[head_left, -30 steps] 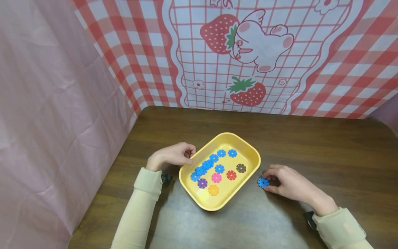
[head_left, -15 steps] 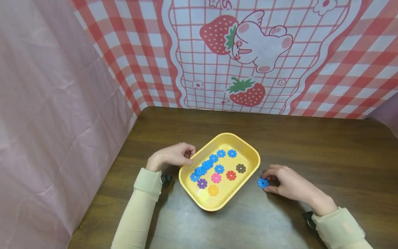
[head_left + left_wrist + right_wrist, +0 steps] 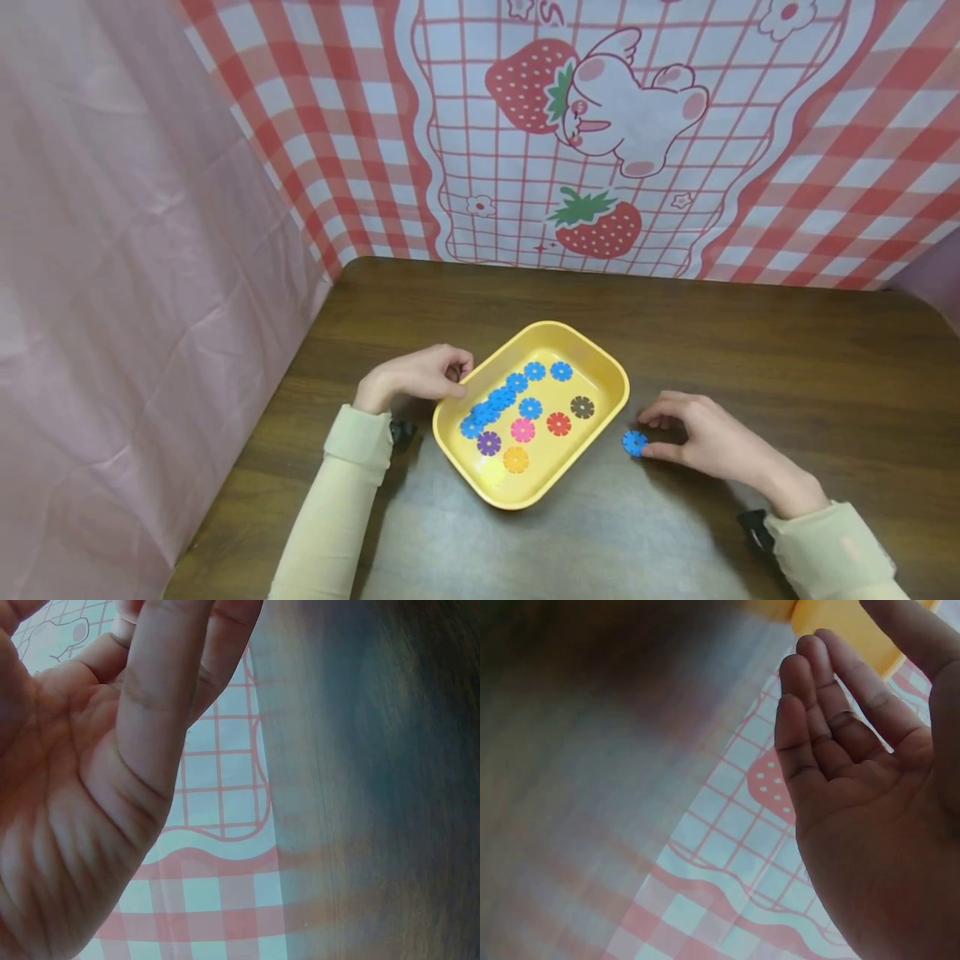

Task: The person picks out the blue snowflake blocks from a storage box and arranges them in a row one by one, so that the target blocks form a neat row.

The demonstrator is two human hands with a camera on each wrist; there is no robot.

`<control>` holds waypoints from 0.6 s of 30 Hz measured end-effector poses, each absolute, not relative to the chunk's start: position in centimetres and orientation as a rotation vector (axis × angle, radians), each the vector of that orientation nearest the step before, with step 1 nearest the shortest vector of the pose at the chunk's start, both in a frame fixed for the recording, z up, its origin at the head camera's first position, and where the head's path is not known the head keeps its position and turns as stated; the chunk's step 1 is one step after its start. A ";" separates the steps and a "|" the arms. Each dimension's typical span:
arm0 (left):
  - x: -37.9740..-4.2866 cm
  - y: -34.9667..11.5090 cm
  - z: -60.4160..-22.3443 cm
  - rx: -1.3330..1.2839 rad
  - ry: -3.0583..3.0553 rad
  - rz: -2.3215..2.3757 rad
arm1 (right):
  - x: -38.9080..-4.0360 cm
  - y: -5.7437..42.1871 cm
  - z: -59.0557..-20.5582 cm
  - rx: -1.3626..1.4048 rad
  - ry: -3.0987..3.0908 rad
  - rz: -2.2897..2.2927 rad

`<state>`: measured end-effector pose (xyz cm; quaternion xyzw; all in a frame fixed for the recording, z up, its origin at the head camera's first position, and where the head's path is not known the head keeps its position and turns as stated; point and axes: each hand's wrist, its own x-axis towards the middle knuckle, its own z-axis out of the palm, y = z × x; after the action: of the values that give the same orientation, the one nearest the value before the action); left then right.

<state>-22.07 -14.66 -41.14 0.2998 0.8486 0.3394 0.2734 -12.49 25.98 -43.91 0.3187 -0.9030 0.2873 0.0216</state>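
A yellow tray (image 3: pixel 577 446) sits on the table with plastic snowflake discs lying flat inside. My left hand (image 3: pixel 416 372) holds the tray's left rim, thumb at the edge and fingers bent beside it. That rim is out of sight in the left wrist view, where only my palm and fingers (image 3: pixel 161 697) show. On the table right of the tray lies a blue snowflake disc (image 3: pixel 633 443). My right hand (image 3: pixel 708 437) is beside it, thumb tip at its edge and the other fingers spread apart from it. In the right wrist view, my right palm (image 3: pixel 870 802) shows nothing held.
Inside the tray, several blue discs (image 3: pixel 501 397) overlap in a row, with a purple disc (image 3: pixel 489 442), an orange disc (image 3: pixel 515 459), a red disc (image 3: pixel 558 424) and a dark brown disc (image 3: pixel 582 407) nearby. A checked cloth (image 3: pixel 360 150) hangs behind the brown table (image 3: pixel 787 358).
My right fingers have loosened from the blue disc and moved slightly right, opening away from it; the disc stays on the table. My left hand and the tray have not moved.
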 end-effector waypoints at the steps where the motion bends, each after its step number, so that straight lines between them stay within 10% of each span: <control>1: -22.1 -14.7 -41.1 0.805 2.284 0.912 | -12.5 26.1 -43.8 0.987 -2.781 0.908; 18: -21.9 -14.6 -41.0 0.782 2.289 0.906 | -13.4 27.2 -40.8 0.852 -2.691 0.863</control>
<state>-21.93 -14.58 -40.97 0.2910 0.8519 0.3371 0.2757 -13.44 27.17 -40.78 0.2875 -0.9076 0.2909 0.0950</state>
